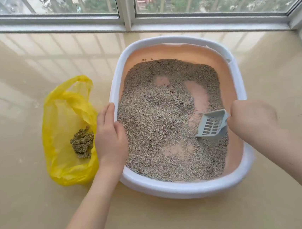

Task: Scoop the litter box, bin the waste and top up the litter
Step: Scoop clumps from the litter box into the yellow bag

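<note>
Grey scoop (212,124) angled down-left into litter (156,117), right hand (252,117) apparently gripping handle; left hand (109,135) grips box rim (117,77).

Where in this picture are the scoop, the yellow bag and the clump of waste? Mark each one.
scoop (212,124): head view, on its slotted blade, which rests in the litter.
yellow bag (59,112): head view, on its upper flat side.
clump of waste (82,142): head view, on the middle of the lump inside the bag.

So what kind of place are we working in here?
Likely a home's window ledge, upstairs: glossy stone sill, sliding window overlooking street shops, and a cat's litter box on it.
</note>
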`<move>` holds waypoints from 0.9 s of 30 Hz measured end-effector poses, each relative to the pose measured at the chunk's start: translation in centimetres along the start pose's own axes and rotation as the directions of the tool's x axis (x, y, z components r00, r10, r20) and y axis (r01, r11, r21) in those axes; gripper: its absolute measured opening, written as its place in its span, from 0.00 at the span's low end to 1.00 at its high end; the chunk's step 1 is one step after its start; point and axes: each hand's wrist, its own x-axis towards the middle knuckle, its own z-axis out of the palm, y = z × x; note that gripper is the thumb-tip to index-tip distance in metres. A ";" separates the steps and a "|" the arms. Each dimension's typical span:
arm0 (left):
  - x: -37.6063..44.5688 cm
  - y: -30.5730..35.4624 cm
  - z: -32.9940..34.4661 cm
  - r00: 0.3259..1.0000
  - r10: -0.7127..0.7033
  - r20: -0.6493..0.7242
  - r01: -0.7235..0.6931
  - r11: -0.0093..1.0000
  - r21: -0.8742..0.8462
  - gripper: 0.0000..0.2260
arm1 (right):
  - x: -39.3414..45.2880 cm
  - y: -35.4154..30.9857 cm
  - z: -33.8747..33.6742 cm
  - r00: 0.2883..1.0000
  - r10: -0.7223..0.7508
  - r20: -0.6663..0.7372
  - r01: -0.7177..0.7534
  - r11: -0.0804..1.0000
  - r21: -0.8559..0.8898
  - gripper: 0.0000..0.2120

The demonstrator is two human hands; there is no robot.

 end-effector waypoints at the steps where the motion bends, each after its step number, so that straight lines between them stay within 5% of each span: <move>1: 0.0 0.0 0.0 1.000 -0.005 -0.003 0.005 1.000 0.002 0.20 | 0.4 -0.1 0.2 1.000 0.010 -0.012 -0.009 1.000 0.024 0.07; 6: -0.1 0.1 0.0 1.000 -0.007 -0.001 0.007 1.000 0.000 0.20 | 3.1 -0.7 1.3 0.995 0.007 -0.095 0.015 0.974 0.225 0.16; 27: -0.2 0.4 -0.5 0.996 -0.073 0.057 0.077 0.995 -0.070 0.21 | 12.4 -15.0 1.1 0.980 -0.090 -0.176 0.178 0.788 0.590 0.13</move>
